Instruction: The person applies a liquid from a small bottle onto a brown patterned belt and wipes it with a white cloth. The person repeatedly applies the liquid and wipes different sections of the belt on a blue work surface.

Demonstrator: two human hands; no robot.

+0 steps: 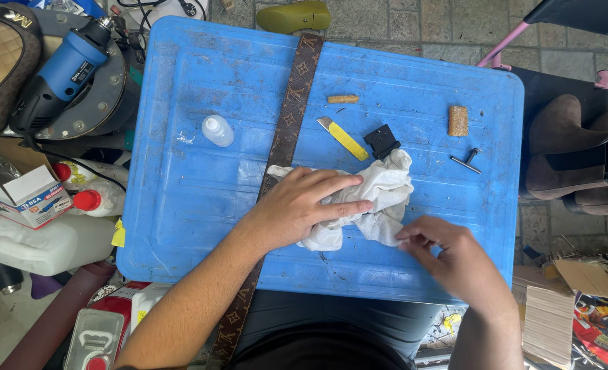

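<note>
A white rag [379, 188] lies crumpled on a blue plastic board [201, 199] resting across my lap. My left hand [304, 202] lies flat on the rag, fingers stretched out, pressing it down over a brown patterned strap [294, 103] that runs from the board's far edge toward me. My right hand [448, 253] hovers at the rag's lower right corner, fingertips pinched at its edge.
On the board lie a small white squeeze bottle [217, 130], a yellow utility knife [343, 138], a black clip [382, 141], a brown stick [343, 99], an orange block [458, 120] and a metal tool [467, 161]. A blue rotary tool [61, 75] and bottles sit left; brown boots [575, 154] right.
</note>
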